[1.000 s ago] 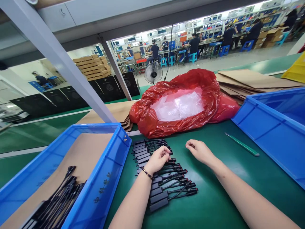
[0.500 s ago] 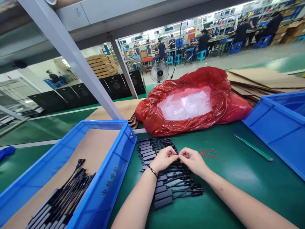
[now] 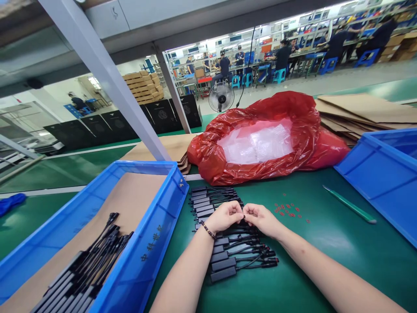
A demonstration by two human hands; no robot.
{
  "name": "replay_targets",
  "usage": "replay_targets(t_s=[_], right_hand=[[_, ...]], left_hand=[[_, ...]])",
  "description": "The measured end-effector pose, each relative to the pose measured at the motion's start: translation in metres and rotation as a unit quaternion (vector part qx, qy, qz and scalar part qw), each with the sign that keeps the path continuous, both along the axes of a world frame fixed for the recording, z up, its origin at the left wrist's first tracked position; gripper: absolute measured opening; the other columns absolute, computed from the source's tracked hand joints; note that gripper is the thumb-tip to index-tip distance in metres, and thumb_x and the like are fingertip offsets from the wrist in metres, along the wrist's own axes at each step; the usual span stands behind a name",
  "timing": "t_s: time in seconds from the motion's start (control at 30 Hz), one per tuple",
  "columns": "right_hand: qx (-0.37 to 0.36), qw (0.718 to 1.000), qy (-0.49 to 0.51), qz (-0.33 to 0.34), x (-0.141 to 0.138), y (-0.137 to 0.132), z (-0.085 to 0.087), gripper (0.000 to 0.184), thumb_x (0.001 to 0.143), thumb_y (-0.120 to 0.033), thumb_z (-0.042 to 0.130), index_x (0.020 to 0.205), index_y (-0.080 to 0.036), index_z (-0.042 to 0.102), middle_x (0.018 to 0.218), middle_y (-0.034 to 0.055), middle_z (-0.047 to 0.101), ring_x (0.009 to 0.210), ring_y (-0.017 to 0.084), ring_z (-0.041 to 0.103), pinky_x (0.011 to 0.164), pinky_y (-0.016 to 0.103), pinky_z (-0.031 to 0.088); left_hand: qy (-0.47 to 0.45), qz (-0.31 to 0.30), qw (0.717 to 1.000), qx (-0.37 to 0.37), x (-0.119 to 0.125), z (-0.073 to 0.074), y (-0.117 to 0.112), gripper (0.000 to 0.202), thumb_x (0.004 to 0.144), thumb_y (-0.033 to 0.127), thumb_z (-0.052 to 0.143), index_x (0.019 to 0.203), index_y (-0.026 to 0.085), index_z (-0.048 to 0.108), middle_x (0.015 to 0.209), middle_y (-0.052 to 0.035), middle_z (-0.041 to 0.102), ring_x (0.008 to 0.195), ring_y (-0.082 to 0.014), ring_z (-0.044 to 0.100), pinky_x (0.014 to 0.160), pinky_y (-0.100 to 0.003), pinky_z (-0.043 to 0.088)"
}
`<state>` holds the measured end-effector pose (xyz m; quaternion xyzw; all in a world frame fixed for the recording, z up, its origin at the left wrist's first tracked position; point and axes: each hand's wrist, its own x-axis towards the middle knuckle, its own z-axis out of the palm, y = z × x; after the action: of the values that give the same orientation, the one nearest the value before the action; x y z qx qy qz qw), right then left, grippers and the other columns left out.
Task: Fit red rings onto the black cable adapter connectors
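A row of black adapter cables [image 3: 223,263], each a flat box with short leads, lies side by side on the green table. Over the middle of this row, my left hand [image 3: 227,216] and my right hand [image 3: 261,218] meet fingertip to fingertip. Both are closed in a pinch. A small dark end shows between the fingertips and looks like the plug of an adapter cable; the fingers cover the rest. Any tiny piece in my right fingertips is hidden. Small red rings [image 3: 282,213] lie scattered right of my hands. Some nearest plugs have red at their tips.
On the left stands a blue bin [image 3: 153,243] with cardboard and more adapter cables inside. A red plastic bag [image 3: 215,167] of clear packaging sits behind the row. To the right are a green pen-like tool [image 3: 350,205] and another blue bin [image 3: 378,174]. A slanted metal post [image 3: 107,82] rises at left.
My hands stay pinched together at nearly the same spot, with slight finger movement. A dark end now shows more clearly between the fingertips. The whole view has shifted slightly.
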<state>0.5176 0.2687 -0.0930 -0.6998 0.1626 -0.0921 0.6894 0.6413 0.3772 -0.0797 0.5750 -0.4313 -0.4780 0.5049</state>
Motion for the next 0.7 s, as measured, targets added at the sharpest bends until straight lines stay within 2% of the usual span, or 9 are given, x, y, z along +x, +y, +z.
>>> replay_targets(t_s=[0.13, 0.27, 0.33, 0.4, 0.43, 0.5, 0.57, 0.63, 0.7], right_hand=[[-0.022, 0.996, -0.011, -0.083, -0.001, -0.012, -0.007, 0.03, 0.066, -0.045, 0.062, 0.073, -0.017, 0.055, 0.059, -0.0029, 0.05, 0.051, 0.009, 0.043, 0.052, 0.024, 0.037], [-0.102, 0.98, -0.015, -0.169, -0.003, -0.029, -0.021, 0.034, 0.071, -0.049, 0.054, 0.08, -0.016, 0.059, 0.058, -0.0008, 0.052, 0.053, 0.012, 0.047, 0.054, 0.027, 0.04], [-0.154, 0.97, -0.021, -0.189, -0.004, -0.032, -0.026, 0.033, 0.074, -0.046, 0.05, 0.082, -0.016, 0.06, 0.065, 0.002, 0.057, 0.057, 0.014, 0.051, 0.058, 0.029, 0.043], [-0.207, 0.957, -0.034, -0.199, -0.005, -0.032, -0.03, 0.029, 0.076, -0.042, 0.047, 0.084, -0.017, 0.061, 0.075, 0.0044, 0.061, 0.063, 0.016, 0.054, 0.064, 0.031, 0.045], [-0.23, 0.952, -0.04, -0.199, -0.005, -0.031, -0.03, 0.028, 0.077, -0.04, 0.046, 0.084, -0.018, 0.061, 0.079, 0.0049, 0.062, 0.066, 0.016, 0.055, 0.066, 0.032, 0.046], [-0.264, 0.944, -0.043, -0.192, -0.006, -0.028, -0.03, 0.024, 0.077, -0.036, 0.045, 0.082, -0.019, 0.061, 0.08, 0.0047, 0.063, 0.069, 0.017, 0.056, 0.068, 0.032, 0.045], [-0.282, 0.941, -0.041, -0.182, -0.007, -0.027, -0.028, 0.021, 0.077, -0.035, 0.045, 0.077, -0.02, 0.06, 0.077, 0.0042, 0.062, 0.068, 0.017, 0.055, 0.067, 0.031, 0.045], [-0.294, 0.939, -0.039, -0.175, -0.008, -0.026, -0.026, 0.02, 0.078, -0.034, 0.044, 0.074, -0.02, 0.058, 0.074, 0.0037, 0.061, 0.067, 0.017, 0.055, 0.067, 0.031, 0.044], [-0.307, 0.936, -0.04, -0.169, -0.009, -0.026, -0.025, 0.02, 0.079, -0.033, 0.043, 0.073, -0.02, 0.057, 0.073, 0.0034, 0.06, 0.067, 0.017, 0.055, 0.067, 0.031, 0.044]], left_hand=[[-0.003, 0.027, 1.0, -0.006, 0.0, 0.002, -0.001, 0.018, 0.07, 0.03, 0.055, 0.076, 0.014, 0.053, 0.055, 0.0042, 0.047, 0.052, -0.0071, 0.042, 0.055, -0.022, 0.033], [-0.023, 0.052, 0.998, 0.027, 0.0, -0.001, -0.004, 0.014, 0.072, 0.026, 0.049, 0.074, 0.014, 0.056, 0.053, 0.0037, 0.049, 0.048, -0.0062, 0.04, 0.052, -0.022, 0.031], [-0.022, 0.07, 0.996, 0.042, 0.0, -0.003, -0.005, 0.016, 0.072, 0.023, 0.046, 0.079, 0.014, 0.057, 0.06, 0.0016, 0.054, 0.051, -0.0069, 0.044, 0.052, -0.021, 0.034], [-0.053, 0.115, 0.992, 0.015, 0.0, -0.003, -0.005, 0.019, 0.072, 0.018, 0.045, 0.084, 0.015, 0.058, 0.076, -0.002, 0.06, 0.065, -0.0099, 0.053, 0.061, -0.023, 0.041], [-0.089, 0.154, 0.984, -0.011, 0.0, -0.002, -0.005, 0.02, 0.072, 0.016, 0.044, 0.086, 0.016, 0.058, 0.084, -0.0033, 0.061, 0.075, -0.0117, 0.056, 0.069, -0.025, 0.043], [-0.186, 0.249, 0.948, -0.063, 0.002, 0.004, -0.002, 0.021, 0.073, 0.013, 0.043, 0.087, 0.017, 0.059, 0.092, -0.0043, 0.061, 0.089, -0.0143, 0.055, 0.083, -0.029, 0.042], [-0.279, 0.303, 0.908, -0.078, 0.006, 0.014, 0.0, 0.019, 0.076, 0.014, 0.043, 0.084, 0.018, 0.059, 0.091, -0.0042, 0.061, 0.091, -0.0156, 0.054, 0.087, -0.031, 0.04], [-0.359, 0.277, 0.889, -0.062, 0.01, 0.022, 0.002, 0.017, 0.078, 0.015, 0.044, 0.079, 0.019, 0.06, 0.088, -0.004, 0.062, 0.089, -0.0165, 0.054, 0.088, -0.032, 0.039], [-0.435, 0.206, 0.877, -0.018, 0.014, 0.027, 0.001, 0.016, 0.077, 0.017, 0.047, 0.078, 0.019, 0.062, 0.088, -0.0046, 0.062, 0.09, -0.0183, 0.053, 0.089, -0.034, 0.038]])
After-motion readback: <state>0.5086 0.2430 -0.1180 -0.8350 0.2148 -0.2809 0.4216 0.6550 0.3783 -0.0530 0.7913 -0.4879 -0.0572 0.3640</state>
